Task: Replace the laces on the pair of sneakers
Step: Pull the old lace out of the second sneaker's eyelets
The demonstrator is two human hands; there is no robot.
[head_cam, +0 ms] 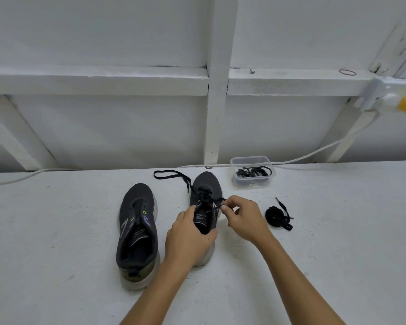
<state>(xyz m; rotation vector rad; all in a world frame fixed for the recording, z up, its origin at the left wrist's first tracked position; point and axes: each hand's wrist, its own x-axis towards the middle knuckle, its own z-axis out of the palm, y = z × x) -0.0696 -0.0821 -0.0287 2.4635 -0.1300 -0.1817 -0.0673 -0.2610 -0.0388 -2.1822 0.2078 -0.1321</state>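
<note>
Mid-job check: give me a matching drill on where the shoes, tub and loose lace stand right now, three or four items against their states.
Things:
1. left sneaker
2. right sneaker
3. plastic tub
4. bundled lace

States:
A. holds coiled laces
B. lies loose on the table, right of the right hand
C. no lace in it
D. partly laced, steadied by the left hand

Pairs: 1-C, 2-D, 3-A, 4-B

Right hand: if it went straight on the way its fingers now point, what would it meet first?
The right hand pinches the lace, fingers aimed left. It would probably first meet the right sneaker, at its laced upper, though depth is unclear.
</note>
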